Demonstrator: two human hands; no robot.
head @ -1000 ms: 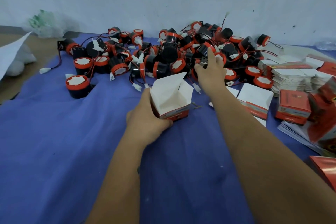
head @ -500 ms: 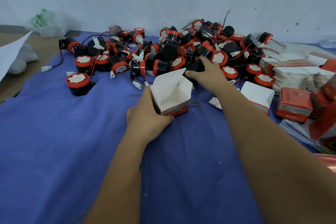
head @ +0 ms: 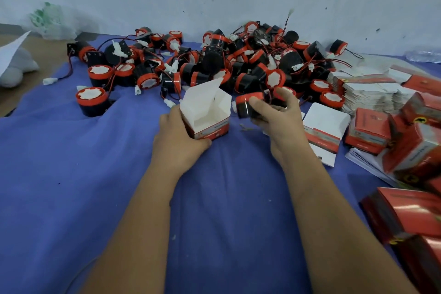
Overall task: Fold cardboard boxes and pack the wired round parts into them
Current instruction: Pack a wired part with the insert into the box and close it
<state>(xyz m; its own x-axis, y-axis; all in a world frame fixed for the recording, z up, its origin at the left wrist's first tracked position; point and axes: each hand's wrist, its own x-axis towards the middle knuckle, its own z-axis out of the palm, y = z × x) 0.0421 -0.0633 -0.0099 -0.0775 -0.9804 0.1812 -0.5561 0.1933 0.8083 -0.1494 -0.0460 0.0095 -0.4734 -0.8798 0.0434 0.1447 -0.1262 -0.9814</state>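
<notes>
A small red and white cardboard box (head: pixel 207 114) stands upright on the blue cloth with its top flaps open and its white inside showing. My left hand (head: pixel 177 143) grips it from the left and front. My right hand (head: pixel 278 122) holds one black round part with a red ring (head: pixel 247 105), lying on its side just right of the box's open top, clear of it. Behind both lies a big heap of wired round parts (head: pixel 214 62) along the wall.
Flat white box blanks (head: pixel 372 93) are stacked at the right, with folded red boxes (head: pixel 367 131) and glossy red packs (head: pixel 410 219) nearer me. One lone part (head: pixel 91 100) sits at the left. A plastic bag (head: pixel 51 20) lies at the far left by the wall.
My right hand reached into the heap, took hold of one round part and drew it back toward the box. My left hand kept its grip on the open box.
</notes>
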